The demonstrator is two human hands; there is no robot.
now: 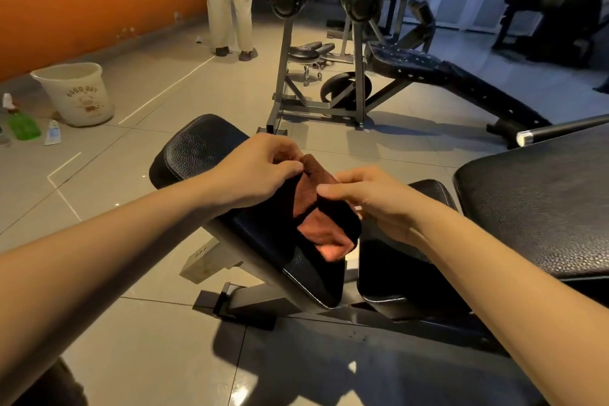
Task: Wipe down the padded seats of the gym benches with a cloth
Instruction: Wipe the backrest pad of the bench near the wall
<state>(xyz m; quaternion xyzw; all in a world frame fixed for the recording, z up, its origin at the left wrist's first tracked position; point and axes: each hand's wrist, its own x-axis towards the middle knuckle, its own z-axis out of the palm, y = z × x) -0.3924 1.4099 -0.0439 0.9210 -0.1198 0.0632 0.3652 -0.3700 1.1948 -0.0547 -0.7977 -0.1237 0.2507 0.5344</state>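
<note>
We hold the cloth in both hands over the near bench. Our left hand pinches its upper corner and our right hand pinches an edge lower down, so the rust-brown fabric hangs folded between them above the tilted backrest pad. We cannot tell whether its lower fold touches the pad. We judge that we are folding or rearranging the cloth rather than wiping, since it lies flat on no surface. No pad shows streaks or wet patches, so we cannot say which is done. As we read it, the backrest pad, the small seat pad to its right, the wide pad at the near right and the far bench may all be left. A bucket and a spray bottle stand on the floor at the far left.
</note>
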